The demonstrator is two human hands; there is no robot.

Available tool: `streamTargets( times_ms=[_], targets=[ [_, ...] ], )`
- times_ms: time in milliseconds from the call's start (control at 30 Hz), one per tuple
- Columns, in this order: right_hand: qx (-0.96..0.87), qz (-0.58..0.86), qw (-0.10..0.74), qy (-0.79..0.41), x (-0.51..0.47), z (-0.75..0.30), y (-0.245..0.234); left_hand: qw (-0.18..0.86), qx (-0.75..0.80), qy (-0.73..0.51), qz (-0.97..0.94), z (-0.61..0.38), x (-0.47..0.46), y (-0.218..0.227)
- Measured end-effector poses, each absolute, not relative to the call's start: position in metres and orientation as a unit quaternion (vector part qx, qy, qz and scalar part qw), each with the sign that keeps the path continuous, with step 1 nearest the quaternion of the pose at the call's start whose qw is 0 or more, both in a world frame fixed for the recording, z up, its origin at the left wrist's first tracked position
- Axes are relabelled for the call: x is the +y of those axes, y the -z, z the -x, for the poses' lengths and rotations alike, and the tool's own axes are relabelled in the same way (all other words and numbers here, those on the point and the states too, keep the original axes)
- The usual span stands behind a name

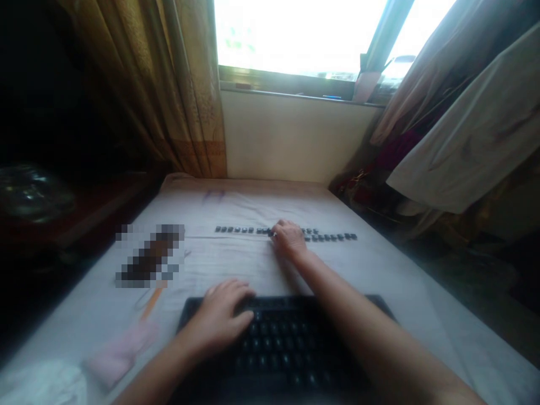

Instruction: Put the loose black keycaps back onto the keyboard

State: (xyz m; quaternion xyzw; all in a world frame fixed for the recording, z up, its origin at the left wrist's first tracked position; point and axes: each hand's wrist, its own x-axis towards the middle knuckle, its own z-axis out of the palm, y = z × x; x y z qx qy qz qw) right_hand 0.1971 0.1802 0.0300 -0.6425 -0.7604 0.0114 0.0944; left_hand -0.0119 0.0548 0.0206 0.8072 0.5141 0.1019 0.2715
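"What's the right hand (289,239) doing?"
"Its fingertips are at the lines of small dark keycaps (230,229), which run out to both sides of it. Whether it pinches 1, I can't tell."
"And the left hand (223,309)?"
"Open, thumb and fingers apart, over the upper left part of the black keyboard (278,340), which lies nearer the wearer than the right hand."

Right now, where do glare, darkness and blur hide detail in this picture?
Head view: the window is blown nearly white; head view: the upper left sinks almost to black; head view: the pink cloth and keyboard look soft; head view: a pixelated patch masks something on the pale sheet.
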Motion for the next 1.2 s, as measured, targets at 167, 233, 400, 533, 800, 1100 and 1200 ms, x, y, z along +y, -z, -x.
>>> streamTargets(
  times_ms=[167, 233, 400, 533, 800, 1100, 1200],
  targets=[
    [-0.772, 0.618, 0.126, -0.077, 0.131, -0.204, -0.048, 0.273, 0.508, -0.114, -0.809, 0.012, 0.055, -0.018],
    [-0.765, 0.599, 0.144, -0.187, 0.102, -0.208, -0.054, 0.272, 0.503, -0.127, -0.810, 0.012, 0.054, -0.017],
    [-0.762, 0.549, 0.137, -0.316, 0.050, -0.210, -0.054, 0.271, 0.480, -0.166, -0.818, 0.012, 0.051, -0.018],
    [-0.785, 0.540, 0.130, -0.274, 0.041, -0.205, -0.046, 0.267, 0.466, -0.201, -0.819, 0.009, 0.048, -0.016],
    [-0.790, 0.540, 0.095, -0.275, 0.042, -0.201, -0.051, 0.248, 0.472, -0.198, -0.823, 0.005, 0.047, -0.011],
    [-0.809, 0.538, 0.035, -0.234, 0.048, -0.194, -0.055, 0.219, 0.494, -0.188, -0.820, 0.000, 0.045, -0.005],
    [-0.811, 0.539, 0.026, -0.225, 0.048, -0.193, -0.055, 0.214, 0.503, -0.178, -0.818, -0.003, 0.045, -0.006]
  ],
)
